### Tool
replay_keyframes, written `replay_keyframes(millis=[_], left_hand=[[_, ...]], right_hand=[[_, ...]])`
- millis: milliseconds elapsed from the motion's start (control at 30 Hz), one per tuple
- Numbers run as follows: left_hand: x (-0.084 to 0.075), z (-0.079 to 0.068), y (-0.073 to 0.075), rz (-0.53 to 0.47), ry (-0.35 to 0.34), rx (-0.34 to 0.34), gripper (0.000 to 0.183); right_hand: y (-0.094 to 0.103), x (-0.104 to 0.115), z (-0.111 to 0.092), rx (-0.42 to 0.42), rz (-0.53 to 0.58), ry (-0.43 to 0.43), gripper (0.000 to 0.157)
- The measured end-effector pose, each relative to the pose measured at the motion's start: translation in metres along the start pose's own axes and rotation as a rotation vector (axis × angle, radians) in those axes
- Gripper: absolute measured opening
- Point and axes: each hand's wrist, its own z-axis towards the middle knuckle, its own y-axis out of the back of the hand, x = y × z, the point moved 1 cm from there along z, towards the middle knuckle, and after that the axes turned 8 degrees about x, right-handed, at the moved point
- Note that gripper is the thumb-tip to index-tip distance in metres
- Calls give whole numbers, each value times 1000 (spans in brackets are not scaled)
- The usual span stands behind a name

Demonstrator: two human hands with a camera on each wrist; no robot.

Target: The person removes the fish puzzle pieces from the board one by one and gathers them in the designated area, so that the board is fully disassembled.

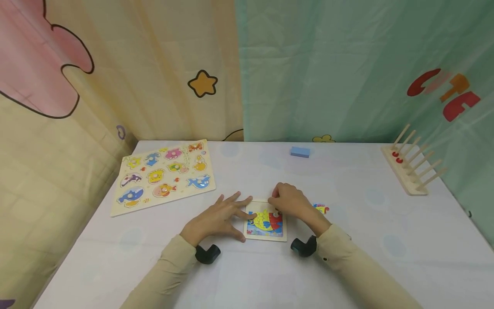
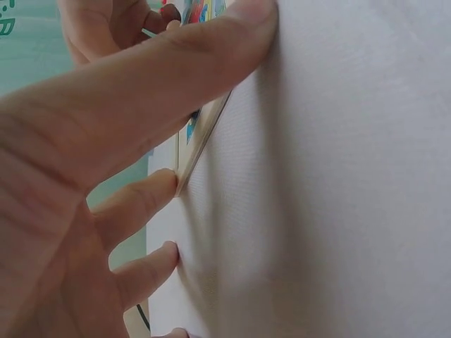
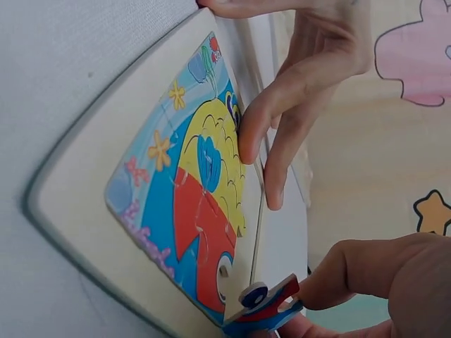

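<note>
A small wooden jigsaw puzzle (image 1: 266,234) lies on the table between the hands, its pieces forming a yellow and red fish over blue water. Spread fingers of my left hand (image 1: 221,216) rest at its left side, one fingertip over the picture and the thumb near the lower left corner. At the puzzle's upper right, my right hand (image 1: 291,201) pinches a red and blue puzzle piece (image 3: 264,308) between thumb and finger. That piece is tilted at the edge of the picture, where bare wood shows beside it. In the left wrist view, the thumb hides much of the puzzle.
Another bright puzzle piece (image 1: 321,208) lies right of the puzzle, partly behind the right forearm. A large sea-animal board (image 1: 181,197) lies at the back left. A blue block (image 1: 300,152) sits at the back, and a wooden peg rack (image 1: 409,182) stands at the right.
</note>
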Motion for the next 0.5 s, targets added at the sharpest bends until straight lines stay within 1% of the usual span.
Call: replay_keyframes(millis=[100,200,367,500], left_hand=[[0,0,1,6,-2,3,64],[0,1,1,10,1,6,64],[1,1,0,8,8,9,64],[1,1,0,10,7,10,65]], right_hand=[[3,-4,-2,1,38,27,16],[5,-7,-3,0,53,55,15],[6,-10,-4,-4,53,100,11],[3,-11,-5,-31,47,131,9]])
